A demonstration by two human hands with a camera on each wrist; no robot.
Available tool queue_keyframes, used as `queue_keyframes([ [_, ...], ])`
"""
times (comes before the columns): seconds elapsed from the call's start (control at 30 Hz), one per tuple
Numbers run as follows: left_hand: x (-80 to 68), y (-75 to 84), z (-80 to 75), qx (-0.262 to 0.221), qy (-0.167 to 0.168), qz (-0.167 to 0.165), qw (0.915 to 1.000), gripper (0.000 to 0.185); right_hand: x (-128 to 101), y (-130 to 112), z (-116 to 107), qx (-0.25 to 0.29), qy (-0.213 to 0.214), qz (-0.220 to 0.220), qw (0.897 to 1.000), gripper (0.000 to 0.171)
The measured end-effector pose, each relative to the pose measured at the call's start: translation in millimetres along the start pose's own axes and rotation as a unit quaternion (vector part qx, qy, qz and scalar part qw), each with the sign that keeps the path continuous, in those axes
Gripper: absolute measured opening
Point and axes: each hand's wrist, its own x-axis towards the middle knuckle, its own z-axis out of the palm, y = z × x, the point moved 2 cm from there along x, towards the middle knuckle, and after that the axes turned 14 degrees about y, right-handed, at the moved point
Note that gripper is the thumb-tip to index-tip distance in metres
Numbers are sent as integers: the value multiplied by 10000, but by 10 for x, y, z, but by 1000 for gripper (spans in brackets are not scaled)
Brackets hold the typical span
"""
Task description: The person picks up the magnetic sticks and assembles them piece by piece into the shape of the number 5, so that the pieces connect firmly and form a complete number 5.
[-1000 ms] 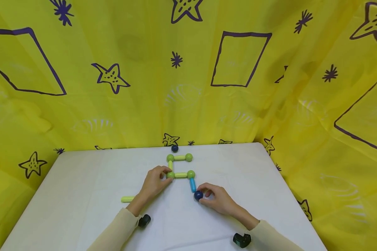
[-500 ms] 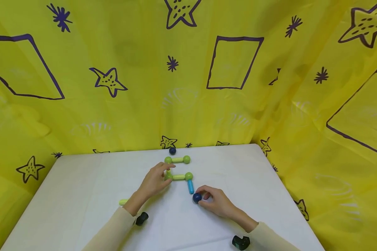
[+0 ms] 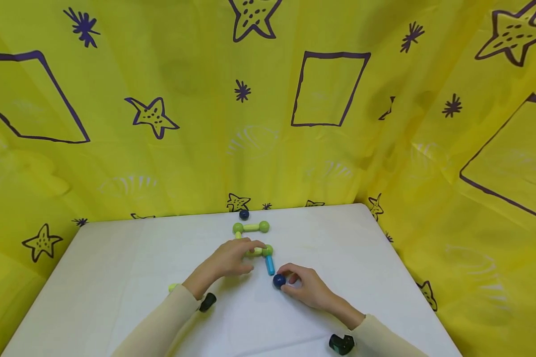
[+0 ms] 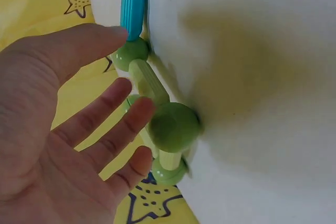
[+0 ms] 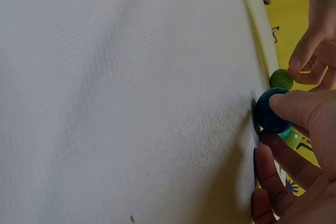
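My right hand (image 3: 308,287) pinches a dark blue ball (image 3: 279,281) between thumb and fingers, low over the white table. The ball sits close to the near end of a blue rod (image 3: 270,265); whether they touch I cannot tell. That rod's far end meets a green ball (image 3: 268,250), part of a chain of pale green rods (image 4: 149,81) and green balls. Over this chain reaches my left hand (image 3: 230,259), fingers loosely extended and nothing held; its palm and spread fingertips (image 4: 121,86) show in the left wrist view. In the head view it hides the chain's lower left corner.
Behind the chain, a second dark blue ball (image 3: 244,214) lies near the back edge of the white table (image 3: 339,238). A pale green piece (image 3: 172,287) pokes out beside the left sleeve (image 3: 161,322). A yellow patterned curtain (image 3: 196,148) hangs around the table.
My left hand has let go of the chain's lower left ball and moved right toward the ball above the blue rod. My right hand keeps its pinch on the dark blue ball.
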Motion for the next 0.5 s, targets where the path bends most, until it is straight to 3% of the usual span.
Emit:
queue_keyframes([
  [0.13, 90, 59, 70, 307, -399, 215, 9985, 51, -4, -13, -4, 19, 36, -66, 10000, 31],
  [0.27, 156, 99, 167, 688, -647, 231, 9953, 49, -3, -22, 7, 65, 100, -209, 9997, 31],
  [0.5, 208, 154, 308, 1003, -640, 468, 9918, 46, -9, -16, 22, 27, 131, -269, 9995, 32],
])
